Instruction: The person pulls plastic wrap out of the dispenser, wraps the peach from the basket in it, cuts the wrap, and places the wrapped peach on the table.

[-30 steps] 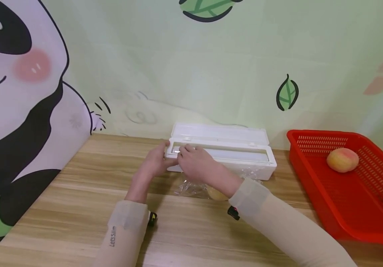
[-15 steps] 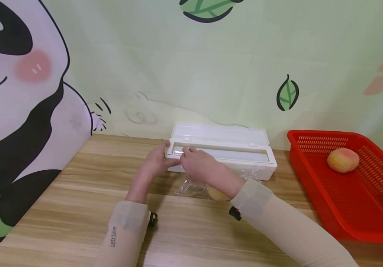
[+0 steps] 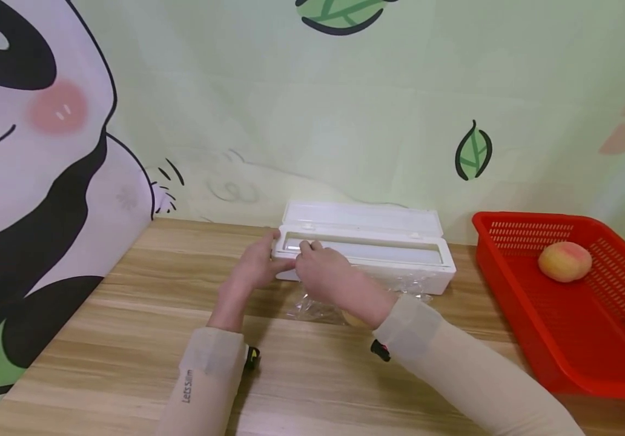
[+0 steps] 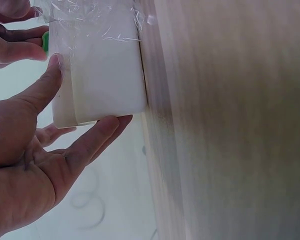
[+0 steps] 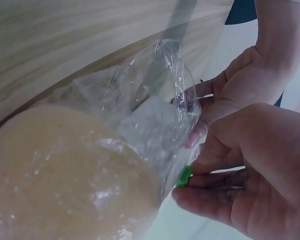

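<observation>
A long white cling film dispenser (image 3: 435, 283) lies on the table, its lid (image 3: 356, 218) raised at the back. My left hand (image 3: 255, 266) grips its left end, thumb on the front upper edge and fingers against the end face. Near that end, my right hand (image 3: 323, 275) pinches a small green slide cutter (image 5: 184, 176) on the dispenser's edge. Clear cling film (image 3: 312, 307) hangs down the front and spreads over the table. Under it sits a round yellowish fruit, probably a peach (image 5: 65, 175), mostly hidden by my right forearm in the head view.
At the right stands a red plastic basket (image 3: 514, 321) with a yellow-pink peach (image 3: 565, 261) in it. A wall covering with a panda and leaves rises behind the wooden table (image 3: 127, 345). The dispenser's raised lid stands close to it.
My right hand has shifted slightly right along the dispenser's edge. The left hand keeps its hold on the end. The head view has moved a little.
</observation>
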A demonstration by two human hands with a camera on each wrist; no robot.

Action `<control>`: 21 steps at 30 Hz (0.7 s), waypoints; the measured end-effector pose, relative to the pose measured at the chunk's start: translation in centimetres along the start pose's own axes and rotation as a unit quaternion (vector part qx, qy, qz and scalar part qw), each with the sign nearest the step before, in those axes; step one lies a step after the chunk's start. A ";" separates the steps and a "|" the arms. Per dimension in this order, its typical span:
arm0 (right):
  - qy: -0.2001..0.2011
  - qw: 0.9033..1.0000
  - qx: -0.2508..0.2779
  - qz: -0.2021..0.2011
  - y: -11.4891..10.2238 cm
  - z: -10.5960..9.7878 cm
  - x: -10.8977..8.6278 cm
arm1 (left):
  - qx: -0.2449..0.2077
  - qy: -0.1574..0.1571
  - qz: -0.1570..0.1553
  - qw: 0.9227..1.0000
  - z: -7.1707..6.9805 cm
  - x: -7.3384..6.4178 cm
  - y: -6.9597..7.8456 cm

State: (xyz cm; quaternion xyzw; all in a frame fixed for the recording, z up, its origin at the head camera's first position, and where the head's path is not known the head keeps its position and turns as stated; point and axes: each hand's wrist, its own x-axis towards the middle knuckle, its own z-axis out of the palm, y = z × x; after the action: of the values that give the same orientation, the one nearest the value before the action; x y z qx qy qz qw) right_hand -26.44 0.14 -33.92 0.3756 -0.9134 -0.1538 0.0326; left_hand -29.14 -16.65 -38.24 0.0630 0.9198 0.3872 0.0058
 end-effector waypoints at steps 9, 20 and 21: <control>0.005 0.999 -0.052 -0.007 -0.3 -0.1 -0.2 | 0.003 0.000 0.004 1.000 0.0 -0.1 0.1; 0.022 0.999 -0.047 0.004 -0.3 0.1 -0.3 | 0.004 -0.005 -0.005 1.000 0.0 0.0 0.1; 0.022 0.999 -0.043 0.006 -0.3 0.1 -0.3 | 0.002 -0.005 -0.007 1.000 0.0 -0.1 0.1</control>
State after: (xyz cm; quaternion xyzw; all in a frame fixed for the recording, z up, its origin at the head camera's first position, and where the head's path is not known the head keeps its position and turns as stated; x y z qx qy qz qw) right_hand -26.03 0.18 -34.05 0.3717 -0.9071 -0.1847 0.0696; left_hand -29.08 -16.58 -38.16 0.0584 0.9211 0.3846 0.0127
